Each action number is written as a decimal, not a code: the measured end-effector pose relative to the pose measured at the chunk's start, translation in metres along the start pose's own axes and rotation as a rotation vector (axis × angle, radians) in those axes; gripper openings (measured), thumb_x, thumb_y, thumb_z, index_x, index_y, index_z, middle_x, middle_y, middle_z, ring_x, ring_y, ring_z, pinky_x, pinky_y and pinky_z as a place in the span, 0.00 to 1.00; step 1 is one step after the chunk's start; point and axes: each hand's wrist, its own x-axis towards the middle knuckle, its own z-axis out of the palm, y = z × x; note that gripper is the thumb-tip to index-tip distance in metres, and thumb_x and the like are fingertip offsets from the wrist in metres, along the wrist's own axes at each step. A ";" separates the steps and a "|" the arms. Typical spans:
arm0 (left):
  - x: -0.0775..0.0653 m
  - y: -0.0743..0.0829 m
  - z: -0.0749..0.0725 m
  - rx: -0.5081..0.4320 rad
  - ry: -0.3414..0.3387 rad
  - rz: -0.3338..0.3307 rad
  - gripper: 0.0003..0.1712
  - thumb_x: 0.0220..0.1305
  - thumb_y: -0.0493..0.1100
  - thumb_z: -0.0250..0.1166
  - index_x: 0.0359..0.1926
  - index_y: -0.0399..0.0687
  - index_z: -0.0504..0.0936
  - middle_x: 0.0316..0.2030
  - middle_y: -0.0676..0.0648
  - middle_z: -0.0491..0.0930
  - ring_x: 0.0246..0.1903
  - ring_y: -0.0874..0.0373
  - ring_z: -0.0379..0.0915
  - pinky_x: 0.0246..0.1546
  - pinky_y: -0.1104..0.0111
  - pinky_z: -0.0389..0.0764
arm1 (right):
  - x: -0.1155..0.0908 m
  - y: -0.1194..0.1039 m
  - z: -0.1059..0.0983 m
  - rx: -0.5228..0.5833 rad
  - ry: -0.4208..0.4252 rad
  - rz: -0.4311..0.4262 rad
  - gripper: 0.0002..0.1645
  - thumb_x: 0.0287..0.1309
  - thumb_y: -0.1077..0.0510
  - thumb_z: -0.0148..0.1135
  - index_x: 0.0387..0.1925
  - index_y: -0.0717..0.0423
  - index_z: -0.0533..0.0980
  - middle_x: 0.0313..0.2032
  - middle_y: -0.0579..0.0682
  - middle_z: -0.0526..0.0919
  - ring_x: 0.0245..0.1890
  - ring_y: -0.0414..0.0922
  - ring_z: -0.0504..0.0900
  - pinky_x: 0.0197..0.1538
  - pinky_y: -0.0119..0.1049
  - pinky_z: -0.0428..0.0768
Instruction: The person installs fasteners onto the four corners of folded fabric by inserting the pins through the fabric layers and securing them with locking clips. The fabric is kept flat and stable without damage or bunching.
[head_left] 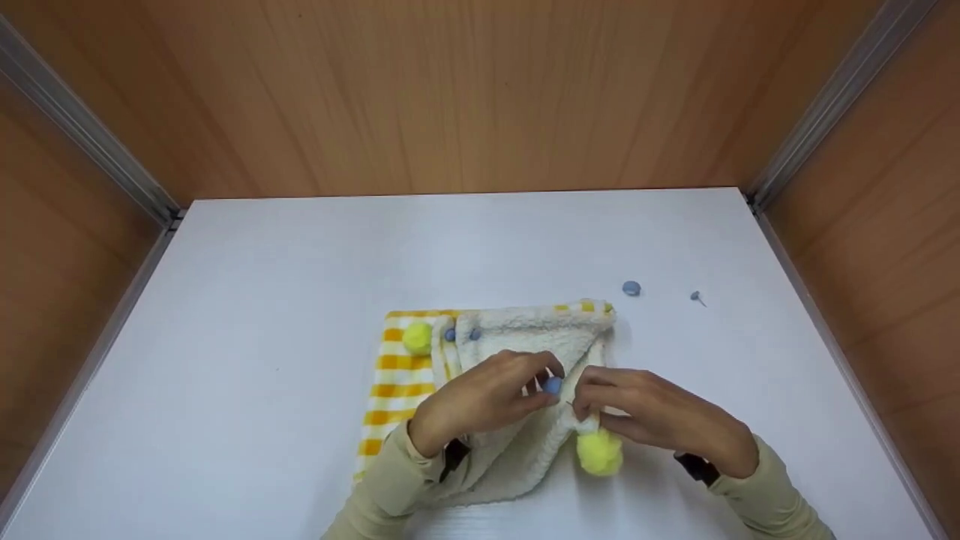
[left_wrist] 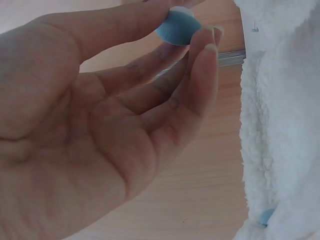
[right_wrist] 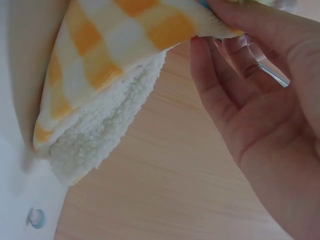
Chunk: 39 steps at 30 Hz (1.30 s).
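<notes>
Between thumb and fingers my left hand [head_left: 491, 394] pinches a small blue ribbed cap [left_wrist: 178, 27], held up above the fleece. My right hand [head_left: 660, 409] grips an edge of the yellow-and-white checked cloth [right_wrist: 95, 40], whose other side is white fleece [head_left: 517, 330]. A thin pin tip [head_left: 570, 405] shows by the right fingertips, pointing toward the cap. In the right wrist view a sliver of blue [right_wrist: 204, 2] sits at the pinched edge, mostly hidden by the thumb. Below the right hand hangs a yellow pom-pom [head_left: 600, 452].
A loose blue cap [head_left: 631, 288] and a blue-headed pin [head_left: 696, 297] lie on the white table [head_left: 262, 300] at right. Two blue buttons, left [head_left: 450, 334] and right [head_left: 475, 334], sit on the folded fleece beside another pom-pom [head_left: 417, 339]. Wooden panels [head_left: 465, 97] enclose the table.
</notes>
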 end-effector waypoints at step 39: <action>0.003 -0.003 0.004 -0.002 -0.030 0.096 0.11 0.67 0.35 0.58 0.50 0.40 0.76 0.40 0.48 0.81 0.37 0.66 0.76 0.38 0.80 0.73 | -0.001 0.002 0.000 0.036 0.023 -0.041 0.19 0.53 0.76 0.53 0.41 0.52 0.75 0.40 0.42 0.76 0.39 0.38 0.76 0.44 0.23 0.72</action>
